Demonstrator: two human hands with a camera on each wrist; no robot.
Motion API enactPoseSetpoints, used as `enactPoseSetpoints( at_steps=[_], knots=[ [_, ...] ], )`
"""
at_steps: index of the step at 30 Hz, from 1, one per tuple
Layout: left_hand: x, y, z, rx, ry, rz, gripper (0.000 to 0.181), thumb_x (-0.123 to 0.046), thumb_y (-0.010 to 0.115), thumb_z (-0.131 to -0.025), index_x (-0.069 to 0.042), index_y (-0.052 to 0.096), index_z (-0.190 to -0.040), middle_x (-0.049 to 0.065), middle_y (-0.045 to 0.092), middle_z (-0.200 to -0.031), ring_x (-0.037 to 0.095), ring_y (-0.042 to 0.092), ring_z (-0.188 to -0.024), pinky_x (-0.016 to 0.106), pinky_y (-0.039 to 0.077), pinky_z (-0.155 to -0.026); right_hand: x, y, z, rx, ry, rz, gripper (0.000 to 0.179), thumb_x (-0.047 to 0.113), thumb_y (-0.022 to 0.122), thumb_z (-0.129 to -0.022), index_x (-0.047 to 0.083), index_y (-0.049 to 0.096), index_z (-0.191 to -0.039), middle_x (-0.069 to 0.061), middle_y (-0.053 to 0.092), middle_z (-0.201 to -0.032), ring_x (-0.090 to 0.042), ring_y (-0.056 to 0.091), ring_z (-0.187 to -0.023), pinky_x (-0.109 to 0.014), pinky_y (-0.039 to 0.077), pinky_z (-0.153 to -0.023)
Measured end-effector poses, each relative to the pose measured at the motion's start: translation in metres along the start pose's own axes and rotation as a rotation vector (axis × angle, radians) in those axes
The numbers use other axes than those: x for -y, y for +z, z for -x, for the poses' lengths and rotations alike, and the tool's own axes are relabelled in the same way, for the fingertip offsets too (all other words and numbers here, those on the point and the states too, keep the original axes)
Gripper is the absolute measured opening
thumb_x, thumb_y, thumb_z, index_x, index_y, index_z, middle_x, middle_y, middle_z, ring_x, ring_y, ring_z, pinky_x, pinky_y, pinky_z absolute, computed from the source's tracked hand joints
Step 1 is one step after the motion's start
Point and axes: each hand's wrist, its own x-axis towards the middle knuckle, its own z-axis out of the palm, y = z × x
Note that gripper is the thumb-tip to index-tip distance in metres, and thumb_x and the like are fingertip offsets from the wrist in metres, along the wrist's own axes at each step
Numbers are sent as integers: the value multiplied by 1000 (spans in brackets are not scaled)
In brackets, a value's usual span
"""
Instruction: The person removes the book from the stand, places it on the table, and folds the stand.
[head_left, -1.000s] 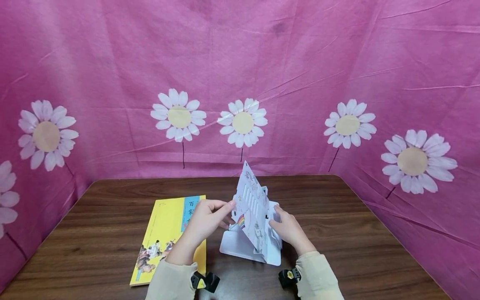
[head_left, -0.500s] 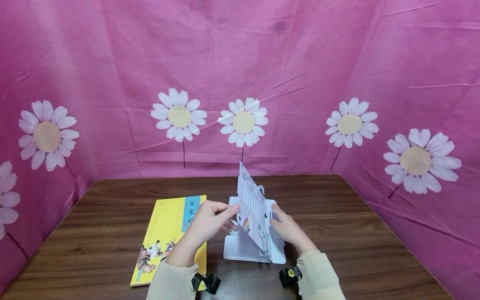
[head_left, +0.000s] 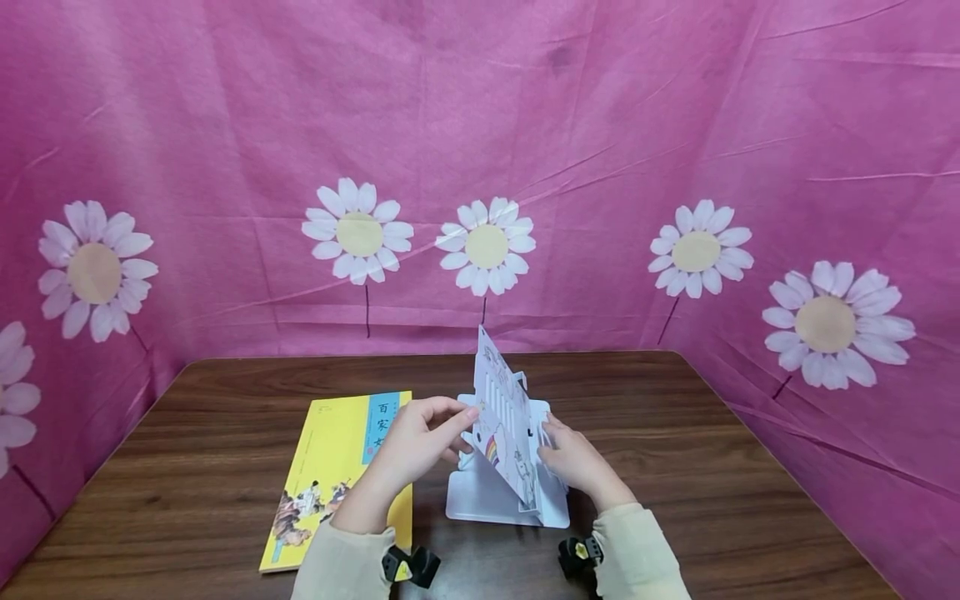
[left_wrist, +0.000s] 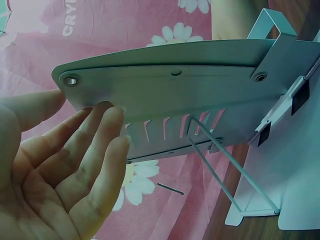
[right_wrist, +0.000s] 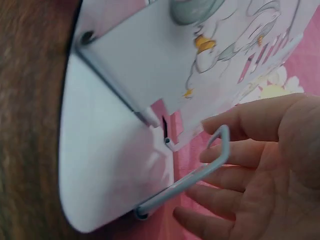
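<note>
A white metal book stand [head_left: 480, 496] rests on the table, its panel [head_left: 495, 396] raised steeply and printed with a rainbow and cartoon figures. My left hand [head_left: 426, 432] pinches the panel's left edge, thumb in front and fingertips behind. In the left wrist view, a wire prop [left_wrist: 230, 170] runs from the panel's slotted back to the base. My right hand [head_left: 581, 462] is at the stand's right side. The right wrist view shows its relaxed fingers [right_wrist: 220, 200] beside a bent white wire arm [right_wrist: 185, 184], which overlaps them.
A yellow book [head_left: 337, 433] with a blue title strip lies flat at the left, partly under my left forearm. The brown wooden table [head_left: 720, 500] ends at a pink cloth [head_left: 585, 108] with large white daisies behind and at both sides.
Since a second ago, the stand has shifted slightly right and its panel has turned a little more edge-on. My left hand has moved slightly right with it. The last half second shows hardly any movement.
</note>
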Motion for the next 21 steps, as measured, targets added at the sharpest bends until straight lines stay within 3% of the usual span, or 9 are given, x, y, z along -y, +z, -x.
enactPoseSetpoints(
  at_steps=[4, 5, 8, 11, 17, 21],
  knots=[
    [0, 1, 0, -9, 5, -7, 33, -32, 68, -94, -4, 71, -112, 12, 74, -98, 21, 74, -74, 40, 62, -67, 3, -1, 3, 10, -3, 61, 54, 6, 56, -89, -16, 46, -137, -34, 41, -147, -49, 37, -139, -57, 31, -115],
    [0, 1, 0, -11, 6, -8, 33, -32, 68, -94, -4, 71, -111, 12, 74, -98, 23, 74, -74, 40, 62, -67, 4, -1, 4, 14, -7, 76, 51, 6, 56, -88, -15, 51, -133, -34, 48, -140, -48, 45, -133, -56, 37, -112],
    [-1, 2, 0, -17, 8, -10, 33, -33, 69, -93, -5, 71, -111, 11, 74, -99, 25, 74, -76, 40, 62, -66, 7, -2, 5, 37, -5, 106, 32, 4, 58, -85, -10, 61, -114, -26, 63, -109, -37, 60, -101, -46, 50, -90],
    [-2, 3, 1, -21, 12, -13, 33, -33, 68, -94, -5, 71, -111, 11, 74, -98, 25, 74, -76, 40, 62, -65, 10, -4, 8, 47, -20, 135, 11, 2, 59, -82, -3, 59, -92, -10, 54, -83, -24, 47, -75, -38, 42, -68],
    [-3, 3, 2, -22, 12, -14, 32, -32, 68, -94, -4, 70, -110, 13, 73, -97, 25, 73, -76, 40, 61, -64, 12, -7, 11, 52, -42, 159, 8, 1, 59, -83, -2, 57, -90, -10, 54, -84, -24, 46, -76, -39, 43, -70],
    [-3, 2, 3, -15, 10, -13, 34, -33, 67, -94, -4, 69, -112, 11, 73, -97, 24, 73, -76, 37, 61, -63, 11, -7, 10, 53, -44, 160, 20, 1, 59, -85, -7, 60, -103, -17, 62, -99, -26, 53, -87, -47, 49, -83]
  ],
)
